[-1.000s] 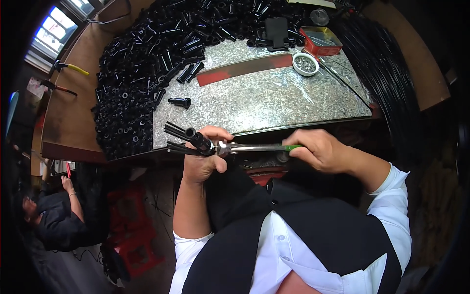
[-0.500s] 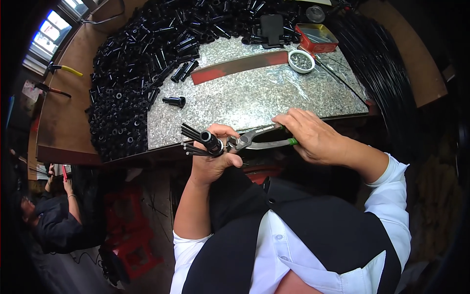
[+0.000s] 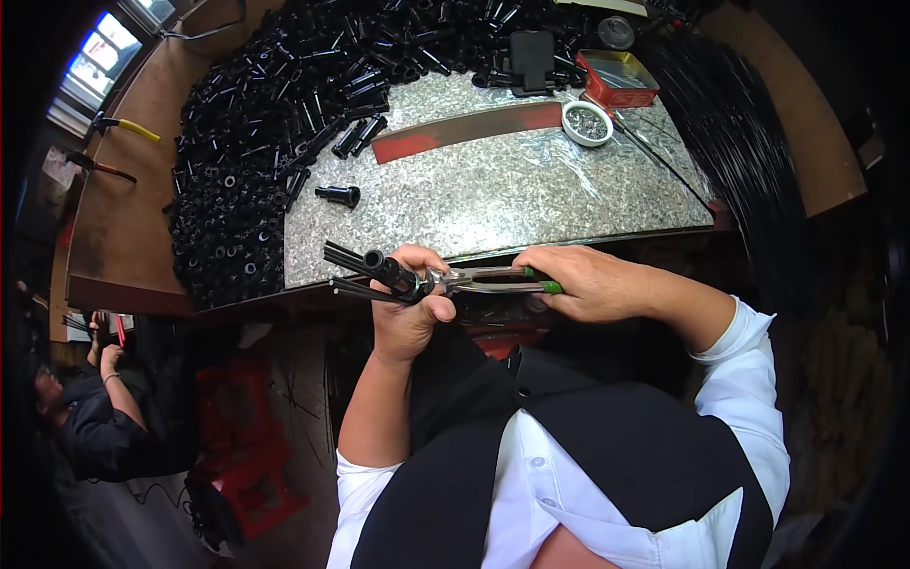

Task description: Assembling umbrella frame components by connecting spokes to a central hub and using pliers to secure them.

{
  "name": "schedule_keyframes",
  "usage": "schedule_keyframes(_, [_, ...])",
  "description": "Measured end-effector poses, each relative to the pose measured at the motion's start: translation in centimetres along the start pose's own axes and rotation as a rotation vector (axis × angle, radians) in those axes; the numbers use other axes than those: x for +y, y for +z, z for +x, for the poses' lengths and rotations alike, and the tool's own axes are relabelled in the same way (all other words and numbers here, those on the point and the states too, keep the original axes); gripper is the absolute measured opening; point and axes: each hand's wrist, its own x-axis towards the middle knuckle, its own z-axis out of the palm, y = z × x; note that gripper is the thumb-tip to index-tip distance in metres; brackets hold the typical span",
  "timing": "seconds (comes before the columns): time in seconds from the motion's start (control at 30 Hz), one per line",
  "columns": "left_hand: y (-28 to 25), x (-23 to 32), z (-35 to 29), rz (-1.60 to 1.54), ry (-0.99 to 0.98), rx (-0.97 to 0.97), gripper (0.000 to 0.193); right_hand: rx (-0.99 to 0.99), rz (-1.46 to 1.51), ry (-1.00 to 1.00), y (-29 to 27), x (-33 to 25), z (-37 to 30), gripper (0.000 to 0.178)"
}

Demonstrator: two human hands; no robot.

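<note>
My left hand (image 3: 403, 332) is closed around a black tubular fitting (image 3: 403, 282) and several thin black rods (image 3: 346, 258) that stick out to the left. The fitting's open round end points up and left. From the right, my right hand (image 3: 592, 283) grips a pair of pliers (image 3: 502, 286) with green handle ends. The jaws of the pliers meet the fitting's right end, between my left thumb and forefinger. What exactly lies between the jaws is too small to make out. Another black fitting (image 3: 337, 196) lies alone on the speckled tabletop (image 3: 427, 209).
A large heap of black fittings (image 3: 256, 161) covers the table's left and back. A red-and-brown strip (image 3: 464, 131), a white bowl of small metal pieces (image 3: 587, 123) and a red tin (image 3: 621, 81) lie beyond. Long black rods (image 3: 730, 123) are piled right. A co-worker (image 3: 114, 427) sits at left.
The pliers have swung to lie almost level, and their handles look closer together. My right hand has dropped slightly toward me. The fitting and rods have tilted further left in my left hand.
</note>
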Motion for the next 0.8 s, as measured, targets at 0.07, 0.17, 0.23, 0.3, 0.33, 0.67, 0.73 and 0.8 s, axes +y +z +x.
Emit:
schedule_keyframes(0.07, [0.3, -0.1, 0.0, 0.001, 0.009, 0.011, 0.053, 0.018, -0.030, 0.040, 0.4, 0.2, 0.2, 0.020])
schedule_keyframes(0.17, [0.2, -0.4, 0.0, 0.038, 0.014, 0.015, 0.052, 0.108, -0.141, 0.041, 0.6, 0.8, 0.1, 0.020])
schedule_keyframes(0.23, [0.0, -0.4, 0.1, 0.074, 0.012, 0.010, 0.051, 0.178, -0.222, 0.000, 0.3, 1.2, -0.1, 0.026])
schedule_keyframes(0.3, [-0.1, -0.1, 0.3, 0.111, 0.008, -0.040, 0.049, 0.291, -0.451, -0.020, -0.3, 1.2, -0.2, 0.027])
schedule_keyframes(0.33, [-0.3, -0.1, 0.4, 0.109, 0.009, -0.038, 0.049, 0.290, -0.452, -0.020, -0.5, 1.3, -0.4, 0.027])
schedule_keyframes(0.67, [0.3, 0.3, 0.0, 0.115, 0.070, -0.124, 0.062, 0.588, -0.693, 0.180, -8.5, 6.9, -0.1, 0.017])
schedule_keyframes(0.73, [1.1, 1.0, -0.2, 0.123, 0.059, -0.134, 0.067, 0.564, -0.658, 0.298, -10.1, 7.9, 1.1, 0.016])
schedule_keyframes(0.8, [1.3, 1.2, -0.3, 0.144, 0.064, -0.128, 0.068, 0.537, -0.613, 0.402, -11.3, 9.0, 2.3, 0.016])
